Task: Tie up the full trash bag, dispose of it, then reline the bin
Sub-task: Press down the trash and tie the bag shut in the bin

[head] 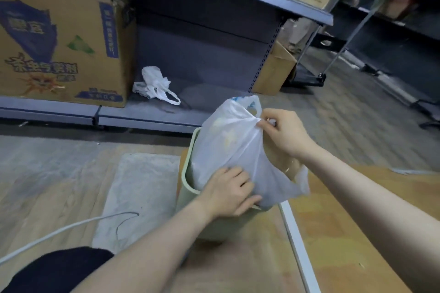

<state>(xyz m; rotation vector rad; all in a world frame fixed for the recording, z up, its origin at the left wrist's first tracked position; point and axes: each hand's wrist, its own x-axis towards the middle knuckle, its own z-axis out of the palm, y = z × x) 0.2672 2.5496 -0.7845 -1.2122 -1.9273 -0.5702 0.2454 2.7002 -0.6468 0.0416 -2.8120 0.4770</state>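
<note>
White translucent plastic of the full trash bag (234,147) is being gathered above the pale green bin (190,195), in which the bag's lower part is being held. The bag's bunched upper edge is being pinched by the right hand (284,134), fingers curled. The bag's near side is being pressed by the left hand (229,191), fingers extended flat. Beyond both hands, a spare white bag (154,85) is lying on the lower shelf (147,114).

Head cam, fwd-down, close over hands (257,162).
</note>
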